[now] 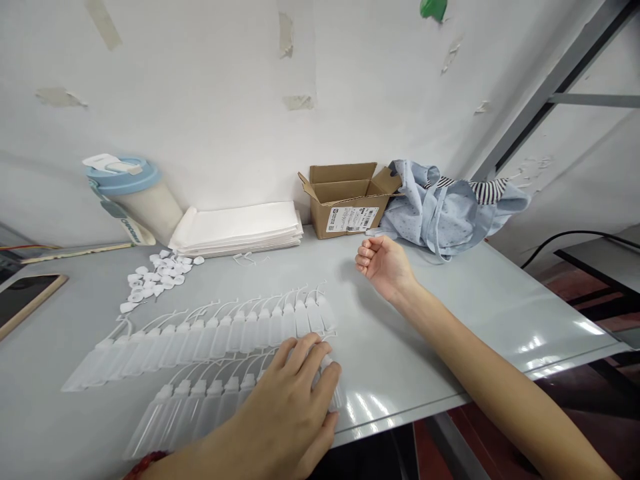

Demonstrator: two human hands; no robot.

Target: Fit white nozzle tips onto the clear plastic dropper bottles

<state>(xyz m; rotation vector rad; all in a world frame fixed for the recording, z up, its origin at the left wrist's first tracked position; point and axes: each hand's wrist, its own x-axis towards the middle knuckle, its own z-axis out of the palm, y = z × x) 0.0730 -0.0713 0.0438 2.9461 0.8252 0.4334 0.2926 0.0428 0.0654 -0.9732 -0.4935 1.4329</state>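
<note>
Two rows of translucent plastic pouches with thin looped straps lie on the grey table; the back row (215, 337) is fully in view, while the front row (187, 410) is partly covered. Over the right end of that front row rests my left hand (295, 400), palm down with fingers apart and bent, touching the pouches. My right hand (383, 263) is raised above the table right of the rows, palm turned up and fingers curled in; whether anything is inside them is hidden. A pile of small white caps (160, 275) sits behind the back row.
A stack of white sheets (240, 230), an open cardboard box (345, 207) and a blue cloth bag (440, 213) line the wall. On the left are a blue-lidded cup (150, 200) and a phone (27, 300). The table's front edge (400, 417) runs below my right forearm.
</note>
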